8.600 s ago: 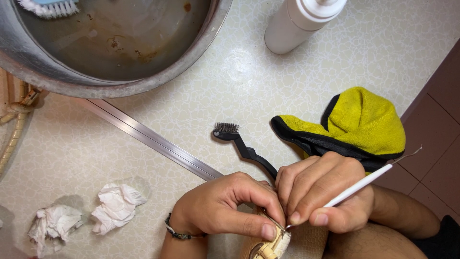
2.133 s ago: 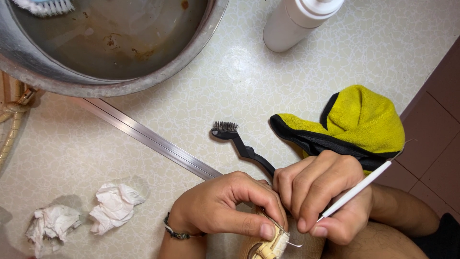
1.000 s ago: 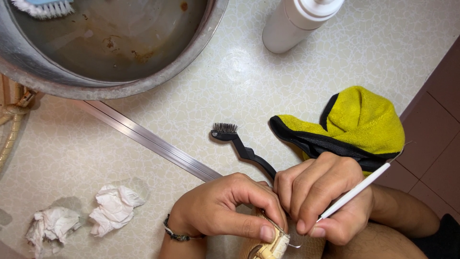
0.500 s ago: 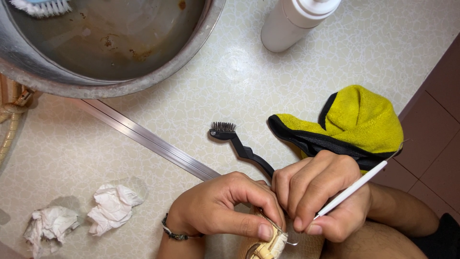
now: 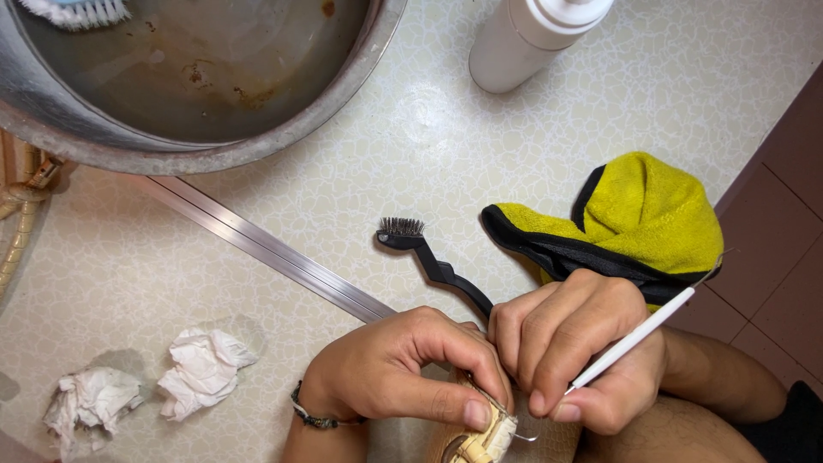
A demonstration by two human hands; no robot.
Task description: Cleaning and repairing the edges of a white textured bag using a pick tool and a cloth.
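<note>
At the near edge of the scene, a small cream-and-tan object (image 5: 484, 439) is pinched between thumb and forefinger of the left hand (image 5: 403, 377); its kind cannot be told, since most of it is covered by the fingers. The right hand (image 5: 579, 351) is clenched around a thin white stick tool (image 5: 639, 334), whose shaft projects up and to the right past the knuckles while its working end is directed down at the held object. Both hands are touching each other.

Compared with the picture taken half a second earlier, almost nothing is altered: the same pinch and the same clench are kept, and the stick is held at nearly the same tilt. Against the oldest picture, the stick is seen at a slightly steeper angle, and the whole view is shifted marginally.

A black-handled wire brush (image 5: 429, 257) is laid just beyond the hands, bristles toward the far left. A yellow cloth with black trim (image 5: 651, 214) is placed to the right. Two crumpled white tissues (image 5: 201, 373) are lying at the near left. A metal strip (image 5: 266, 249) is set diagonally into the pale crackle-patterned floor (image 5: 411, 129). A large metal basin (image 5: 197, 77) holding murky water occupies the far left, and a white bottle (image 5: 531, 39) stands at the far middle. Reddish-brown tiles (image 5: 789, 223) border the right side.
</note>
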